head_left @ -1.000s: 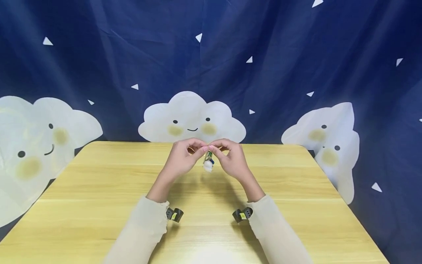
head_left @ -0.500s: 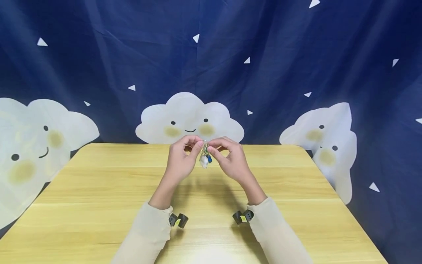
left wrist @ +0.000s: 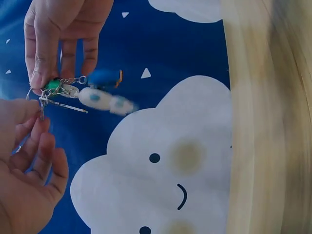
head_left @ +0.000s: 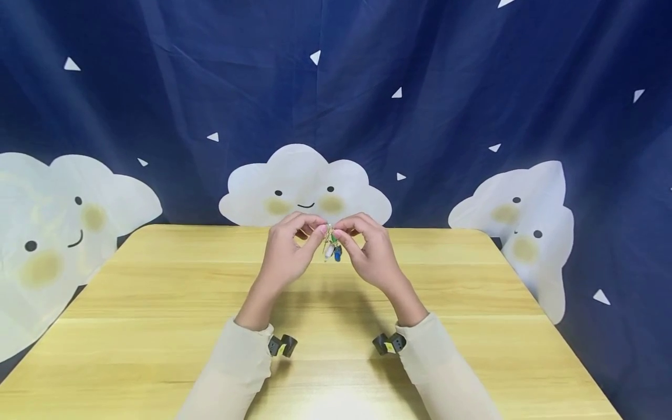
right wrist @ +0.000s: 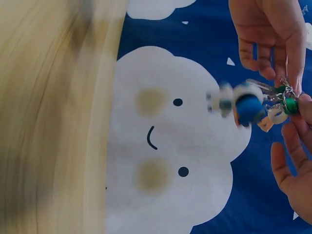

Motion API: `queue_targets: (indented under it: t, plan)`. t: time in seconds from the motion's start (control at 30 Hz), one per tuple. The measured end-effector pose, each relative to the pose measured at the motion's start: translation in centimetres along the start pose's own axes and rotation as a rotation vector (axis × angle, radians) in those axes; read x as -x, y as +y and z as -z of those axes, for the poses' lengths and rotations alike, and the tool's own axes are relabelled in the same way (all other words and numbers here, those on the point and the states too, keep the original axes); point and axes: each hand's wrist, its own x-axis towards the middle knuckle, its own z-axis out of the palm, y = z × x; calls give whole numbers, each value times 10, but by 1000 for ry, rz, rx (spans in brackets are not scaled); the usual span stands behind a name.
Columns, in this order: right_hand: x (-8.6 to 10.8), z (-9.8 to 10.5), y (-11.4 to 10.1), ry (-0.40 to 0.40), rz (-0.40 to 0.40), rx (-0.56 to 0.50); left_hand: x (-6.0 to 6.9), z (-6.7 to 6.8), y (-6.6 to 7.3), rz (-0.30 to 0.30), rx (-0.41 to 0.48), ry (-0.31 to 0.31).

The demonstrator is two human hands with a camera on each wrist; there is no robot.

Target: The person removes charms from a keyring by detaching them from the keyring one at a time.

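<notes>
A keychain with several charms hangs between my two hands above the table. It carries a blue charm [head_left: 338, 255], a white figure-like charm [left wrist: 100, 99] with blue spots, a green piece [right wrist: 291, 105] and silvery chain links. My left hand [head_left: 287, 248] pinches the metal ring and links at the top with thumb and forefinger. From the other side, my right hand [head_left: 370, 248] pinches the top of the bunch beside the green piece. Fingertips hide part of the ring. The dangling charms are blurred in both wrist views.
The pale wooden table [head_left: 336, 326] spreads below the hands. A dark blue curtain [head_left: 336, 105] with white clouds hangs behind its far edge. A small black camera sits on each wrist, the left wrist camera [head_left: 283, 345] and the right wrist camera [head_left: 389, 344].
Both hands have risen slightly, and their fingertips have parted a little. The keychain has turned and swung, so the blue charm now shows beside the white one.
</notes>
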Motion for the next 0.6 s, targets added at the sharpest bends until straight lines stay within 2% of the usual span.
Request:
queue_targets:
  t: [0.13,0.43,0.6]
  plan:
    - [-1,2,-2,0,20,30,-1,2,0,-68,-24,32]
    - [-1,4,-5,-19,76,76,-2,3,1,-162,-43,87]
    - [-1,5,-10,-56,65,66,-1,2,2,-177,-60,101]
